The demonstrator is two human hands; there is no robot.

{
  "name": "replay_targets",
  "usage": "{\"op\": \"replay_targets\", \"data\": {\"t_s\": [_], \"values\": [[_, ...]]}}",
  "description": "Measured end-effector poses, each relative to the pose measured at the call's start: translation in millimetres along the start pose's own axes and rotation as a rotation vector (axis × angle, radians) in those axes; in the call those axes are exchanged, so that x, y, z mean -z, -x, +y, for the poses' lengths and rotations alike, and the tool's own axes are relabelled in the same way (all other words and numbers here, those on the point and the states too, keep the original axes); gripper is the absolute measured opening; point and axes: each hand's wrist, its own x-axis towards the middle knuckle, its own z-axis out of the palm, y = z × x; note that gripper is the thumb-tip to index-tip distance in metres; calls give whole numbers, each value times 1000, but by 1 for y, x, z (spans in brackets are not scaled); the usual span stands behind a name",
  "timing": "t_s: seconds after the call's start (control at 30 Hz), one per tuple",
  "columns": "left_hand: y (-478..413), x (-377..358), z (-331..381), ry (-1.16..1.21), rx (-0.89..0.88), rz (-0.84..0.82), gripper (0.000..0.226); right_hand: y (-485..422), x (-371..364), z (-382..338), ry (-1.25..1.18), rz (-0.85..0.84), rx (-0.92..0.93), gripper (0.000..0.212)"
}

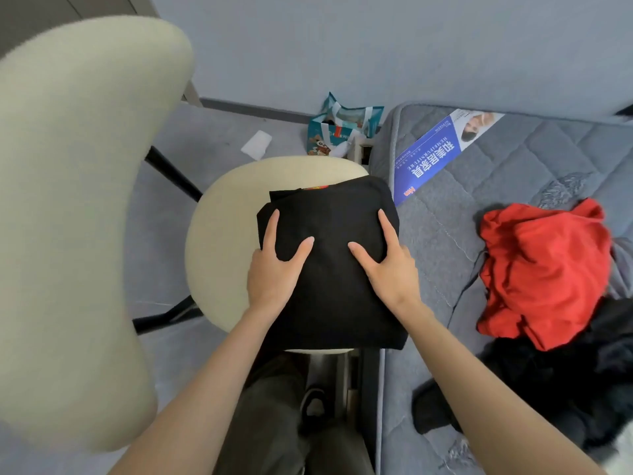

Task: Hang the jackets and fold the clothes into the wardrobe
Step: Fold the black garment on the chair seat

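Note:
A folded black garment point(330, 214) lies on the round cream seat of a chair point(219, 234) in the middle of the view. My left hand point(274, 265) rests flat on the garment's left side, fingers straight and spread. On the garment's right side my right hand point(387, 262) presses flat in the same way. A crumpled red garment point(544, 269) lies on the grey mattress point(462, 207) to the right, with dark clothes point(565, 382) heaped below it.
The chair's cream backrest point(75, 200) fills the left of the view. A teal shopping bag point(339, 132) and a white scrap point(256, 142) lie on the floor by the wall. A blue printed label point(435, 156) lies on the mattress. My legs stand below the seat.

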Motion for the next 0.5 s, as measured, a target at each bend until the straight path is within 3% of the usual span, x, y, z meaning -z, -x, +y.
{"op": "replay_targets", "data": {"t_s": [0.5], "values": [[246,132,45,175,-192,138,74,224,113,-52,-126,11,363,72]]}}
